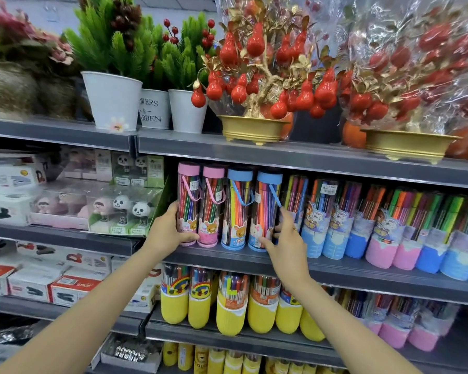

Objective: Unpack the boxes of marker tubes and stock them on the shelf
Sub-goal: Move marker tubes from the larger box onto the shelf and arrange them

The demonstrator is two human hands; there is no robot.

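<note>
Standing in a row at the front edge of the middle shelf [335, 271] are four tall clear marker tubes, upright and touching side by side: two with pink caps and bases on the left, two with blue caps and bases on the right. The left hand [166, 230] wraps round the lower part of the leftmost pink tube [188, 195], its grip closed on that tube with the thumb lying across the front near the base. The right hand [287, 240] is at the other end of the row, beside the rightmost blue tube [265, 206]; its fingers are straight and spread, the thumb touching the tube's lower front and the other fingers reaching up along its right side, so this grip is open, pressing rather than clasping. The second pink tube [212, 203] and the first blue tube [237, 206] stand between the two hands.

Just right of the row stand shorter marker packs [333, 233] with blue and pink bases. The shelf below carries yellow-based marker packs [230, 314]. To the left are panda figurines [139, 209] in clear boxes and stapler boxes [70, 288]. The top shelf holds white pots of artificial greenery [111, 99] and gold bowls with red-fruit trees [251, 128] wrapped in cellophane.
</note>
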